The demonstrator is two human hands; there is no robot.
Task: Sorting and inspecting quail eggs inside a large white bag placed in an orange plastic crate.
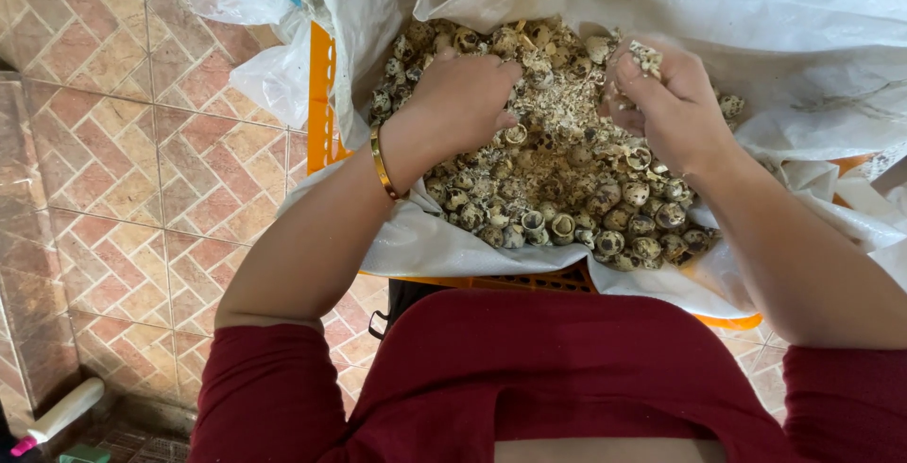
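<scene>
Many speckled quail eggshells (567, 189) heaped, broken; left hand (463, 94) curled into pile, grip unclear; right hand (661, 104) pinching shell fragments.

Reddish herringbone floor tiles (142, 170), seemingly worn

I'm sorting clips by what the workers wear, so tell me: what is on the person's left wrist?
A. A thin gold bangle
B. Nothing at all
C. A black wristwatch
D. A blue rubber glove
A: a thin gold bangle circles the wrist just behind the left hand, which rests in the heap of small speckled eggshells.
</scene>
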